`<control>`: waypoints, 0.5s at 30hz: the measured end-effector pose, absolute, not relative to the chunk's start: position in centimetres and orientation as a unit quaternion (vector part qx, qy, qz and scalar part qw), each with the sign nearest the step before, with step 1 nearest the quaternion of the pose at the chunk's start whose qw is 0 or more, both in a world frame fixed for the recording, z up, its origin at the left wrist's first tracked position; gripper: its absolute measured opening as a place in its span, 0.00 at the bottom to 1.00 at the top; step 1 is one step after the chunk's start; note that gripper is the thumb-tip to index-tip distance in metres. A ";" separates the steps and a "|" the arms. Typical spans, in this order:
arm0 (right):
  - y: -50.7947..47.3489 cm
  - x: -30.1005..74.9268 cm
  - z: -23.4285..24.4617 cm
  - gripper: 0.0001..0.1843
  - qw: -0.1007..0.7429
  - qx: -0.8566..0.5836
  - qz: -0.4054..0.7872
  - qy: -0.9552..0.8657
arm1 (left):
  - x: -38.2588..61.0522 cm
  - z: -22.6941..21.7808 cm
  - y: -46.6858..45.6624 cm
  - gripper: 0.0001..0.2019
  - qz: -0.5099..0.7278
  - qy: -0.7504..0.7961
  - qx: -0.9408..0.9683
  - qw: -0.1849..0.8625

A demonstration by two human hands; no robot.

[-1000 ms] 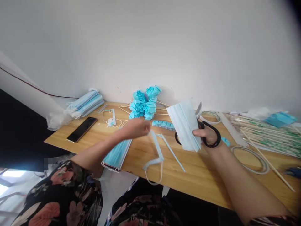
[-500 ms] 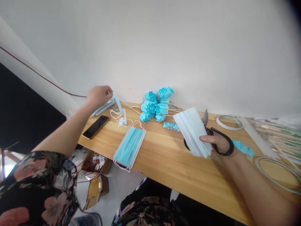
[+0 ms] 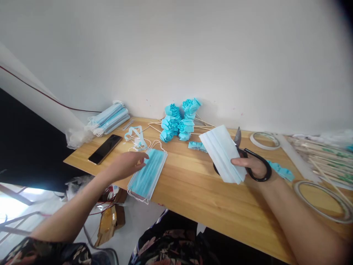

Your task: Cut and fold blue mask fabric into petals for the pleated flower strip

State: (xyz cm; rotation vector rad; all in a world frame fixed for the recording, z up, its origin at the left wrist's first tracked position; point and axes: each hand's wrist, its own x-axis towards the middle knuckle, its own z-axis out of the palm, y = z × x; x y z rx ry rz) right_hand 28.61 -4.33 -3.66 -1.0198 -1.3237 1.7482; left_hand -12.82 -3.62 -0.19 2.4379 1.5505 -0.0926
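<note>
My left hand (image 3: 129, 165) hovers at the left edge of a blue face mask (image 3: 151, 173), its fingers loosely bent and apart, with nothing seen in them. Whether the fingertips touch the mask I cannot tell. In my right hand (image 3: 255, 166) are black-handled scissors (image 3: 237, 137), blades pointing up and away, and a pale pleated mask piece (image 3: 223, 154) without ear loops, pinned under the thumb. Cut blue strips and white loops (image 3: 138, 138) lie in a small heap behind the blue mask. Folded blue mask strips (image 3: 197, 146) (image 3: 281, 171) rest on either side of the right hand.
Blue paper-like flowers on sticks (image 3: 176, 123) stand against the wall. A stack of masks (image 3: 111, 117) and a phone (image 3: 105, 149) are at the left. On the right are tape rolls (image 3: 265, 141) and bundled sticks (image 3: 322, 158). The wooden table's front edge (image 3: 209, 217) runs before me.
My left hand has let go of the cut strip over the heap and come down and right to the blue mask. The right hand keeps its hold on scissors and mask piece. The view shifted slightly.
</note>
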 end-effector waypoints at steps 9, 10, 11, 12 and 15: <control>-4.0 28.5 -4.8 0.25 0.368 -0.413 0.672 -0.493 | -10.6 -5.8 -6.0 0.17 0.082 0.484 0.868 0.070; -4.0 28.6 -4.8 0.25 0.365 -0.411 0.674 -0.494 | -10.2 -5.7 -6.2 0.17 0.084 0.475 0.873 0.070; -3.9 28.6 -4.8 0.25 0.361 -0.410 0.675 -0.496 | -9.8 -5.7 -6.4 0.17 0.084 0.465 0.878 0.070; -3.9 28.6 -4.9 0.25 0.357 -0.411 0.674 -0.499 | -9.4 -5.6 -6.5 0.17 0.083 0.458 0.882 0.069; -4.0 28.7 -5.0 0.27 0.361 -0.419 0.661 -0.507 | -8.8 -5.7 -6.0 0.18 0.079 0.460 0.882 0.063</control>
